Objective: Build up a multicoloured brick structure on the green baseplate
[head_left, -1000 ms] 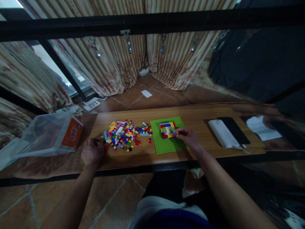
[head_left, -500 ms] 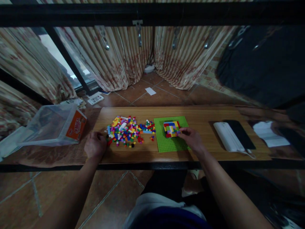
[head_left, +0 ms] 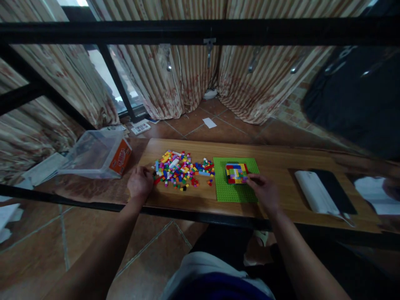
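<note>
At the right edge of a small multicoloured brick build (head_left: 236, 171), my right hand (head_left: 265, 192) has its thumb and fingers pinched together on a toy brick, mostly covered by the fingertips. The build is a low, roughly square block of red, yellow, blue and other bricks, standing on a green studded baseplate (head_left: 226, 195). My left hand (head_left: 139, 182) rests on the table with curled fingers, at the left edge of a loose pile of toy bricks (head_left: 176, 168). Whatever its fingers may hold is hidden.
A clear plastic box (head_left: 90, 156) with an orange label lies at the left. At the right are a white pouch (head_left: 309, 191) with a strap, a dark flat object (head_left: 334, 189) and crumpled white paper (head_left: 375, 193). A black bar (head_left: 187, 31) crosses above the wooden tabletop (head_left: 184, 202).
The camera view has shifted, so the whole scene sits farther right in the picture. Both hands keep about the same places, the right at the build and the left beside the pile.
</note>
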Demonstrator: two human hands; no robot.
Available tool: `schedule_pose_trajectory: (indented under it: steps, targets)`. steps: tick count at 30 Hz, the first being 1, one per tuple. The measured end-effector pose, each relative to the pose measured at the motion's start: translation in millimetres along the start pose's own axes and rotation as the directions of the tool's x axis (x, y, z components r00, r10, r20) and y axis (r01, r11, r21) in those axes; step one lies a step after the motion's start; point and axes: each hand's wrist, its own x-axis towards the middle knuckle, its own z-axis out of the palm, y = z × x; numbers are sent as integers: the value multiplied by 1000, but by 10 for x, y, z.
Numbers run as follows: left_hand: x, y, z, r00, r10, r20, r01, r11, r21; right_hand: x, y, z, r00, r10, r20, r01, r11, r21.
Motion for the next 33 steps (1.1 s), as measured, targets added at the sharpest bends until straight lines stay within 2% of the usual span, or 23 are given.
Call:
schedule_pose_trajectory:
  steps: [2,3,5,7,12,18,23,27,30,33]
  targets:
    - [-3,2,0,1000,-8,6,8,1000,1,-121,-104,46,983,-136,-125,115,980,-161]
    - [-4,4,-2,1000,-11,11,11,1000,0,-192,-169,92,966,-211,-149,176,960,-216]
    - [-5,9,-4,1000,-18,18,18,1000,-1,-340,-305,233,955,-288,-68,266,937,-227]
    - [-3,12,-4,999,-24,22,24,1000,3,-470,-421,423,941,-333,67,339,911,-235]
    - [0,4,6,999,-32,25,31,999,22,-613,-547,859,939,-267,217,339,830,-442]
    - [0,-3,14,999,-33,20,32,999,21,-613,-576,1047,950,-239,203,313,726,-612]
    - [13,-26,42,1000,-15,-5,15,1000,20,-621,-603,1096,941,-268,207,338,740,-582]
    - [21,-37,50,1000,0,-8,0,1000,19,-666,-626,1036,936,-273,224,344,847,-405]
    - [17,-30,41,1000,-9,-16,9,1000,16,-709,-613,897,960,-198,199,238,951,-200]
    - [12,-20,32,1000,-10,-16,10,1000,16,-694,-557,685,988,-93,127,102,993,-67]
